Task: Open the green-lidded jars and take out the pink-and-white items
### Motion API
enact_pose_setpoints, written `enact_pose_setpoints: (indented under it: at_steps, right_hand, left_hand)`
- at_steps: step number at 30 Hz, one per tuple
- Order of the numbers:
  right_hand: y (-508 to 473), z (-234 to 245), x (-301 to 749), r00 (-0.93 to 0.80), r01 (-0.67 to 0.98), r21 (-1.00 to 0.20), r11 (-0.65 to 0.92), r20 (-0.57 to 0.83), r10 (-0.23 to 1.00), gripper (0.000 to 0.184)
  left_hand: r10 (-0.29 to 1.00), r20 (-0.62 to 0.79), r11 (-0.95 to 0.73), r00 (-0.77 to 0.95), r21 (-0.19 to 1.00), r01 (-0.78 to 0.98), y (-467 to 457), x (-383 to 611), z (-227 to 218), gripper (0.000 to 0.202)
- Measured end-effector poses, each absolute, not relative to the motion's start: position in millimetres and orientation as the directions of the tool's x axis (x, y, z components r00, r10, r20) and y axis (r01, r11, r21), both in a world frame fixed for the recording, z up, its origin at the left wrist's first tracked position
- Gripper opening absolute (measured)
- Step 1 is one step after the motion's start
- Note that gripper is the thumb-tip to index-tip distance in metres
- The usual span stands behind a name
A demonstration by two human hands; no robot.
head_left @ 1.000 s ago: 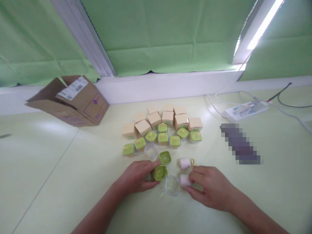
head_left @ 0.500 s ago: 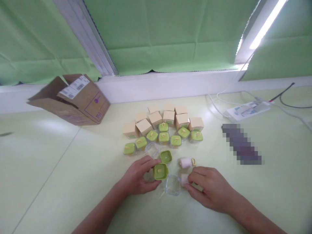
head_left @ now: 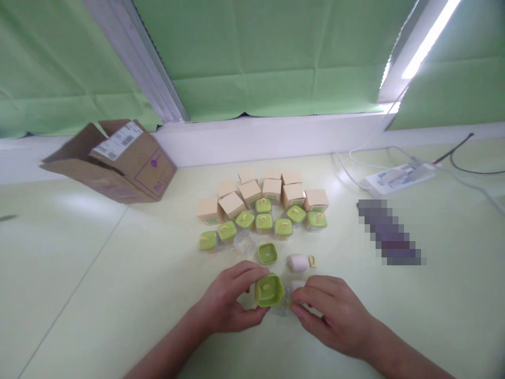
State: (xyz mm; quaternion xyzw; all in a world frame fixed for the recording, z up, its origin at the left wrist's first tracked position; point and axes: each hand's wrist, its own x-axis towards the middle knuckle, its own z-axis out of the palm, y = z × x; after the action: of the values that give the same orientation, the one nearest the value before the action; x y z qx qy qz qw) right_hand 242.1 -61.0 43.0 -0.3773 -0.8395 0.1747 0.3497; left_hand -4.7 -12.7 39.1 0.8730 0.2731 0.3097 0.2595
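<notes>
Green piece [head_left: 269,290] in wide left grip [head_left: 229,300]

From my remote feed, I saw green blinds [head_left: 244,58] hanging behind a white ledge [head_left: 252,140], with a pale window post [head_left: 134,58] slanting between them. Harsh light [head_left: 432,39] glared at upper right; a thin seam [head_left: 73,292] crossed the pale table [head_left: 442,310].

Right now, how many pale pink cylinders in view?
2: one pale pink cylinder beside the yellow loop, a second cylinder partly hidden by the right hand. Others may be hidden.
</notes>
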Motion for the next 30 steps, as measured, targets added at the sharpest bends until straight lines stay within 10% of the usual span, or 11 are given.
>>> enact_pose_setpoints:
  at_steps: [30]
  right_hand:
    - [-61.9,49.6,227.3,-0.479,0.578,-0.368,0.728,0.569,0.668,0.025]
  left_hand:
    - [0.571,0.397,-0.786,0.719,0.518,0.337,-35.0,11.6,45.6,0.054]
